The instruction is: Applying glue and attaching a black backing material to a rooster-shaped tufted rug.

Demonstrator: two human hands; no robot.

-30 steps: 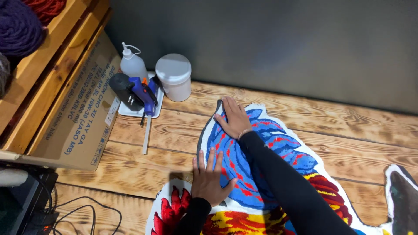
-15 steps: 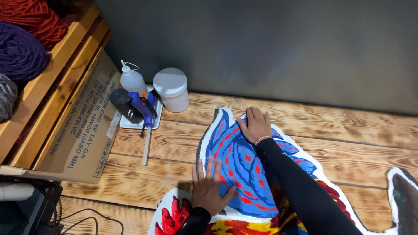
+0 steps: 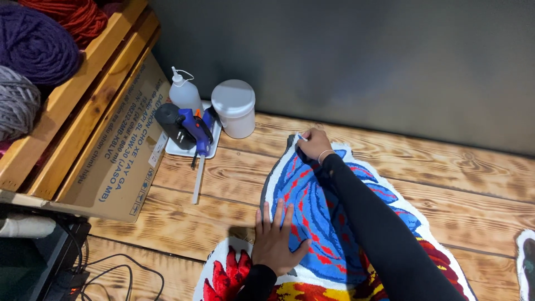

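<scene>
A tufted rug (image 3: 312,212) with a blue middle, red streaks and a white border lies on the wooden floor (image 3: 434,167). My left hand (image 3: 277,238) rests flat on its near left edge, fingers spread. My right hand (image 3: 313,144) reaches to the rug's far tip, fingers pinched on the dark edge there; a thin bracelet shows at the wrist. Both arms wear black sleeves.
A white tray (image 3: 174,149) holds a blue glue gun (image 3: 196,131), a white squeeze bottle (image 3: 184,93) and a white lidded tub (image 3: 234,107). A cardboard box (image 3: 120,150) leans on a wooden crate with purple yarn (image 3: 36,44). Black cables (image 3: 114,276) lie at lower left.
My right hand has slid farther up and left to the rug's far tip and closed on its edge. The left hand stays flat on the near edge. The view has shifted slightly.
</scene>
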